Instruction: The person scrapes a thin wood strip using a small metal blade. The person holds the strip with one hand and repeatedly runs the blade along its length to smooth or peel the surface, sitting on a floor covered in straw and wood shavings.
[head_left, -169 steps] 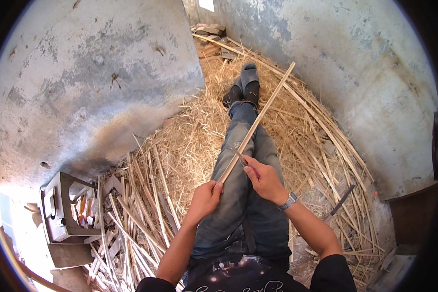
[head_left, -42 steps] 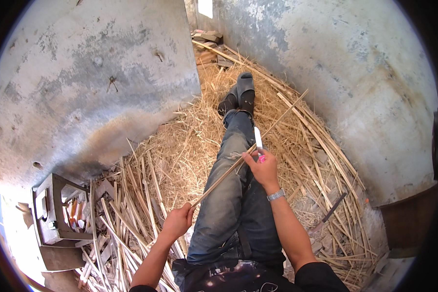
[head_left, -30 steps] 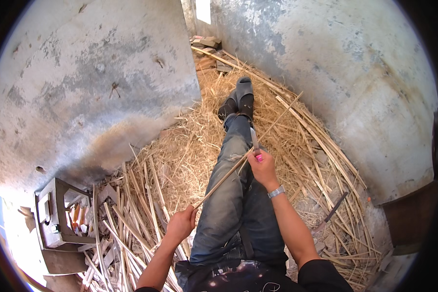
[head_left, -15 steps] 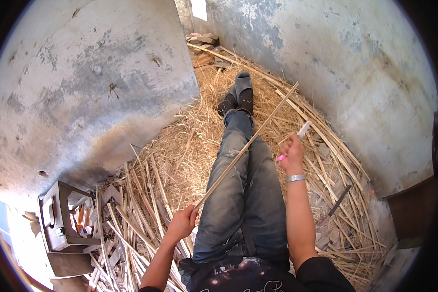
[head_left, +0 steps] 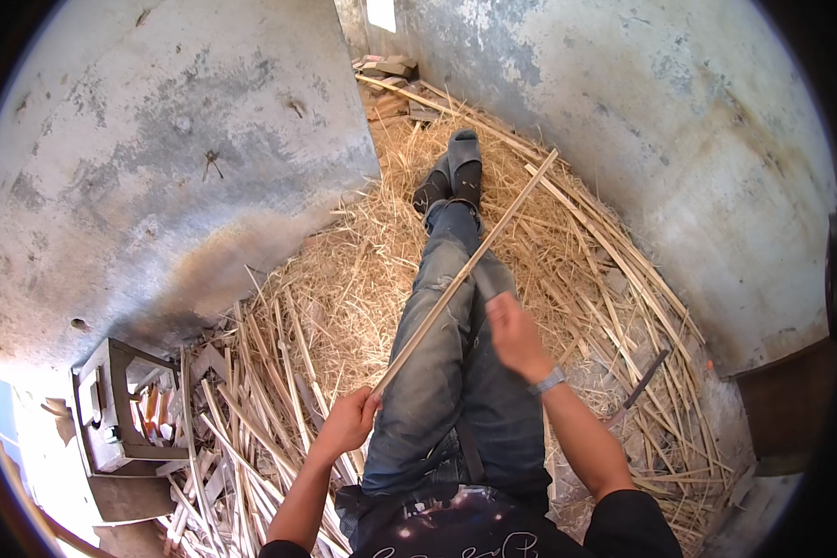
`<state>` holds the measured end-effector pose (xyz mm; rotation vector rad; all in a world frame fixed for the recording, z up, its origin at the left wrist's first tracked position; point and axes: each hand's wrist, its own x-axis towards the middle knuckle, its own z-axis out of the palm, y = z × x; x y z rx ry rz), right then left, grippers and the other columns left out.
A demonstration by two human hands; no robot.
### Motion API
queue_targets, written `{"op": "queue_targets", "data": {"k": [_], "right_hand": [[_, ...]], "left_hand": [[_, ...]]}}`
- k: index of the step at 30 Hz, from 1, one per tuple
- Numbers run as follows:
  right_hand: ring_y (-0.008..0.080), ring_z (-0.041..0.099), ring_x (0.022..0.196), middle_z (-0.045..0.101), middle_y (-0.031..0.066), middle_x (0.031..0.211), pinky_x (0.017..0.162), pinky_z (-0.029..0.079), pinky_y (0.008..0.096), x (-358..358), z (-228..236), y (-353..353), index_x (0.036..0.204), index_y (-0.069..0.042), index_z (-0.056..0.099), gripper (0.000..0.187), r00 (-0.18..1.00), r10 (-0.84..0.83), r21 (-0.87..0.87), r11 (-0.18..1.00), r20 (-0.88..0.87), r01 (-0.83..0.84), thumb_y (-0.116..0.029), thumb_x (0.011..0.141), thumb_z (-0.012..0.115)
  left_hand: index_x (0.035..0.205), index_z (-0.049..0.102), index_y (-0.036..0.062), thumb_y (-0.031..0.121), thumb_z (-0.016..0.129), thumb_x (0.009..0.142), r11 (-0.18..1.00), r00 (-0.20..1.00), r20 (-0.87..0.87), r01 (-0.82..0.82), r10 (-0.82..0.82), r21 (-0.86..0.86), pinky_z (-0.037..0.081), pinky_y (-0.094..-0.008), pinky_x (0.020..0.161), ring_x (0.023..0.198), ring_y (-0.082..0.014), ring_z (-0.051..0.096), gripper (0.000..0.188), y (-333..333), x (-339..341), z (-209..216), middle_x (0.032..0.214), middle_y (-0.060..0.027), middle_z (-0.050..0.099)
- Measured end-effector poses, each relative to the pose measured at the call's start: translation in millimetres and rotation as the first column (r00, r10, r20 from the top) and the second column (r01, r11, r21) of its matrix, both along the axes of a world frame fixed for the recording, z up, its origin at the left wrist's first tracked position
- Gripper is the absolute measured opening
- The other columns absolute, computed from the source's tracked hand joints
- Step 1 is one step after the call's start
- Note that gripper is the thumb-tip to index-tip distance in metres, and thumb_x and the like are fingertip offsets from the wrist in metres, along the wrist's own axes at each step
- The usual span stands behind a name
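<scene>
Wooden strip (head_left: 456,285) lies aslant over the jeans (head_left: 421,381), long axis running from 7 to 1 o'clock, far end out over the straw-like shavings (head_left: 344,307). Left hand (head_left: 349,420) closed round its near end; strip leaves that grip toward 1 o'clock. Right hand (head_left: 519,339) sits at 2 o'clock from the left, nearer the strip's middle, closed on a knife (head_left: 486,279). Blade blurred, aimed about 11 o'clock at the strip; can't tell whether touching. Jeans right under both, so legs sit close behind the blade. Outward: strip pile (head_left: 251,400) at 9 to 10 o'clock of left hand, wooden frame (head_left: 112,458) beyond; dark curved tool (head_left: 646,378) between 3 and 4 o'clock of right hand.
</scene>
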<state>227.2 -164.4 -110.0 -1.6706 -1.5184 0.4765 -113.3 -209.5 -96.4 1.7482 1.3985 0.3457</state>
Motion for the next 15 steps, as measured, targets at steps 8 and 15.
{"op": "queue_targets", "data": {"k": [8, 15], "right_hand": [[0.0397, 0.064, 0.051, 0.062, 0.0171, 0.057, 0.045, 0.049, 0.0525, -32, -15, 13, 0.089, -0.011, 0.052, 0.037, 0.882, 0.056, -0.006, 0.998, 0.469, -0.061, -0.044, 0.107, 0.05], [0.0399, 0.064, 0.052, 0.062, 0.0163, 0.057, 0.047, 0.05, 0.0526, 1, -25, 44, 0.089, -0.012, 0.054, 0.04, 0.791, 0.001, 0.01, 1.0, 0.612, -0.009, -0.048, 0.106, 0.051]], "left_hand": [[0.095, 0.063, 0.0007, 0.025, 0.055, 0.106, 0.997, 0.996, -0.092, -0.01, 0.016, 0.073, 0.05, -0.0499, 0.067, 0.071, -0.047, 0.063, 0.028, -13, 6, 4, 0.073, -0.0253, 0.064], [0.095, 0.063, 0.0008, 0.029, 0.054, 0.108, 0.997, 0.997, -0.002, -0.077, 0.077, 0.03, 0.051, -0.0484, 0.068, 0.072, -0.0443, 0.065, 0.032, -29, 20, 10, 0.075, -0.0244, 0.065]]}}
